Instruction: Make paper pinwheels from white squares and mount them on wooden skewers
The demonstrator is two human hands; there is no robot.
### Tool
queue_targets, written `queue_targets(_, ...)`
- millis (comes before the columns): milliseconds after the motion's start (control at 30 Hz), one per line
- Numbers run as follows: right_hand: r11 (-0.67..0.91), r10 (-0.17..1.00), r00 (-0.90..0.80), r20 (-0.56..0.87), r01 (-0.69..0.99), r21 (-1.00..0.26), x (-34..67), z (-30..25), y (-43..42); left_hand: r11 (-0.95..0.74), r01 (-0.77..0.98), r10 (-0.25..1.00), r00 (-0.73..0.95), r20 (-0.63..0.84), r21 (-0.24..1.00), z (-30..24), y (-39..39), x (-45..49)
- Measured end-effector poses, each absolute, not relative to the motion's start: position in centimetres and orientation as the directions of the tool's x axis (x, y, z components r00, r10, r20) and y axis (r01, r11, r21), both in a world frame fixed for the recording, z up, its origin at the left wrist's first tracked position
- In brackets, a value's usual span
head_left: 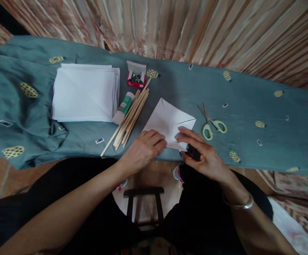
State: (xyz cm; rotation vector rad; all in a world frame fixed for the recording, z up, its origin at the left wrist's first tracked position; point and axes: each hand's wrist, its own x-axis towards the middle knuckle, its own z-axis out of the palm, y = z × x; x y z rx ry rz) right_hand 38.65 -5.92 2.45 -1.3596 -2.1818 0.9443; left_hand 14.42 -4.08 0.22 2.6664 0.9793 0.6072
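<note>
A white square of paper [167,118] lies turned on its corner on the cloth. Short cuts run inward from its corners. My left hand [145,148] is closed at the paper's near left edge, its bent fingers pressed together on it. At the near right corner is my right hand [203,150], index and middle fingers reaching over the paper. Its thumb curls below, around a small dark thing [193,153] that is mostly hidden and that I cannot make out. Scissors with green handles [207,122] lie right of the paper, blades slightly apart.
Left of the paper lies a bundle of thin wooden sticks [132,117], beside a green and white glue stick [124,106]. Behind stands an open red box [136,76] of small metal pieces. A stack of white paper [85,94] is further left. A curtain [169,28] hangs behind the table.
</note>
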Motion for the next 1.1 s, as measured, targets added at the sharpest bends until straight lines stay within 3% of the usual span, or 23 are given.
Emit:
queue_targets(167, 0.149, 0.943, -0.332, -0.013, 0.456, -0.877, 38.2, 2.0, -5.6, -0.734, 0.558, 0.673, 0.676, 0.301, 0.387, 0.4, -4.1, 14.4)
queue_targets(300, 0.13, 0.966, -0.258, 0.022, 0.41, -0.903, 37.5, 1.4, -5.4, -0.727, 0.564, 0.679, 0.673, 0.293, 0.391, 0.2, -4.2, 14.5)
queue_targets(533, 0.155, 0.986, -0.13, 0.1, 0.533, -0.832, 36.2, 1.0, -5.0, -0.717, 0.568, 0.687, 0.674, 0.271, 0.405, 0.2, -4.4, 14.5)
queue_targets(733, 0.281, 0.96, -0.161, 0.231, 0.599, -0.75, 35.1, 0.5, -4.0, -0.703, 0.579, 0.702, 0.656, 0.276, 0.413, 0.2, -4.5, 14.5)
queue_targets(967, 0.295, 0.954, -0.168, 0.248, 0.677, -0.675, 34.3, 0.3, -3.4, -0.654, 0.585, 0.75, 0.584, 0.31, 0.48, 0.3, -4.6, 14.5)
queue_targets(1100, 0.292, 0.954, -0.169, 0.247, 0.7, -0.652, 34.1, 0.4, -3.4, -0.679, 0.577, 0.729, 0.605, 0.32, 0.454, 0.1, -4.7, 14.6)
